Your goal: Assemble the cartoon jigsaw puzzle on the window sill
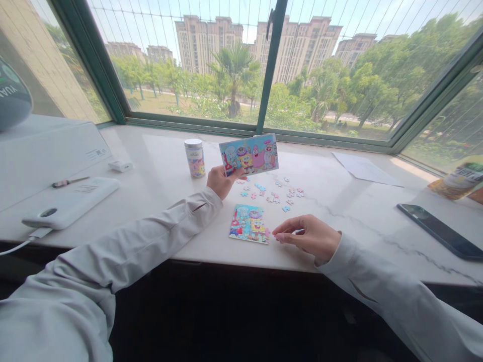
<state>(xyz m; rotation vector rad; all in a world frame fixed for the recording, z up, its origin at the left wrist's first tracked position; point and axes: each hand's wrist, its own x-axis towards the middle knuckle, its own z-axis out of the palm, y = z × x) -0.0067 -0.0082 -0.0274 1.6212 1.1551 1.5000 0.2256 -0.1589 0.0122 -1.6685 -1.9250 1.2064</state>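
My left hand [222, 182] holds up a picture card [249, 155] printed with cartoon characters, thumb in front along its lower edge. Below it on the tabletop lies a partly assembled jigsaw puzzle [248, 223] of the same picture, its right edge uneven. At that edge my right hand [307, 235] is closed in a pinch, its fingertips around a small pink puzzle piece, mostly hidden by them. Loose puzzle pieces [276, 198] are scattered behind the puzzle. A lidded jar [195, 159] with a colourful label stands left of the card.
A power bank [71, 203] with a cable, a screwdriver [70, 182], a small white box [121, 166] and a large white box [49, 151] are at left. At right lie a phone [439, 230], a paper sheet [364, 168] and a yellow-labelled container [460, 178]. Windows stand behind.
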